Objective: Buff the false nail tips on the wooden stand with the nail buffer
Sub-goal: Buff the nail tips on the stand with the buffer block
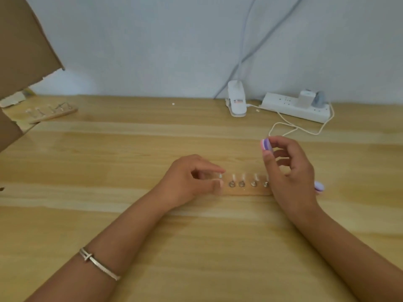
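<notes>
A small wooden stand (246, 191) lies on the table in front of me, with several clear false nail tips (233, 177) standing on metal pins. My left hand (189, 179) pinches the leftmost tip between thumb and forefinger at the stand's left end. My right hand (287, 171) holds a purple and pink nail buffer (266, 145) above the stand's right end. The buffer's upper end shows past my fingertips and its lower end sticks out behind my palm. The stand's right end is hidden by my right hand.
A second wooden stand with tips (51, 112) lies at the far left beside a cardboard box (24, 46). At the back right stand a white clip device (236, 99) and a white power strip (294, 107) with a thin cable (290, 129) trailing toward my right hand.
</notes>
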`<state>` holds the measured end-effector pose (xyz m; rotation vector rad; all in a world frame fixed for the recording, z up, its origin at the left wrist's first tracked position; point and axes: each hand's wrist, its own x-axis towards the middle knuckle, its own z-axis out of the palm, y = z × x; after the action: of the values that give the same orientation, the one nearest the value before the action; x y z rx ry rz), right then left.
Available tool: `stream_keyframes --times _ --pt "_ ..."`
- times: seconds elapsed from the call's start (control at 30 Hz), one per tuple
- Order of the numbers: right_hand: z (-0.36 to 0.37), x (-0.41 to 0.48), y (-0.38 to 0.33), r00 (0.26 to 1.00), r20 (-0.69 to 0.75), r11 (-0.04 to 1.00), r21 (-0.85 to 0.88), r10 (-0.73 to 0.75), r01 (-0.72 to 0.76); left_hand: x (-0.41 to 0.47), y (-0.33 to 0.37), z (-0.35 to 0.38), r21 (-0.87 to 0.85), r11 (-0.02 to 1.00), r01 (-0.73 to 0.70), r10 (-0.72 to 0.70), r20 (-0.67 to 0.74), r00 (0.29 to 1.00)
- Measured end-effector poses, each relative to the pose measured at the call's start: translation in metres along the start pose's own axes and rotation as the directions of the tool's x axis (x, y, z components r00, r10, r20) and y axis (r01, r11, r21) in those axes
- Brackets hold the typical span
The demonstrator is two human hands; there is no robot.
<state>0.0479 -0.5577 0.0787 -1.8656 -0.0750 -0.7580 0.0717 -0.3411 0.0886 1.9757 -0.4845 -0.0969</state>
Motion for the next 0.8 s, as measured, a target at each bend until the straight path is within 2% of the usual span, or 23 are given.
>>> stream_keyframes --times 0.1,0.3,0.4,0.47,0.53,0.63,0.8 --pt "0.002 0.0 -0.001 0.999 -0.004 0.999 -0.017 -0.045 0.045 0.0 -0.002 0.007 -0.07 0.997 -0.014 0.008 -0.087 0.996" --pt "0.001 -0.001 0.002 0.996 0.038 0.995 -0.063 -0.08 0.082 0.002 -0.003 0.013 -0.044 0.999 -0.023 0.018 -0.103 0.994" --pt "0.001 -0.001 0.003 0.992 0.056 0.989 -0.086 -0.115 0.119 -0.002 -0.001 0.014 0.123 0.987 -0.106 0.12 -0.116 0.986" --pt "0.0 -0.003 0.002 0.987 0.066 0.983 -0.099 -0.149 0.155 -0.006 0.001 0.014 0.342 0.913 -0.222 0.272 -0.106 0.956" --pt "-0.002 -0.004 -0.001 0.972 0.094 0.966 -0.124 -0.217 0.228 -0.01 0.003 0.016 0.448 0.826 -0.342 0.421 -0.088 0.903" --pt "-0.009 -0.011 -0.006 0.917 0.161 0.911 -0.138 -0.366 0.388 -0.018 0.007 0.017 0.375 0.843 -0.386 0.461 -0.132 0.877" --pt "-0.019 -0.042 -0.014 0.826 0.337 0.857 -0.094 -0.452 0.507 -0.03 0.013 0.02 0.154 0.931 -0.331 0.347 -0.088 0.934"
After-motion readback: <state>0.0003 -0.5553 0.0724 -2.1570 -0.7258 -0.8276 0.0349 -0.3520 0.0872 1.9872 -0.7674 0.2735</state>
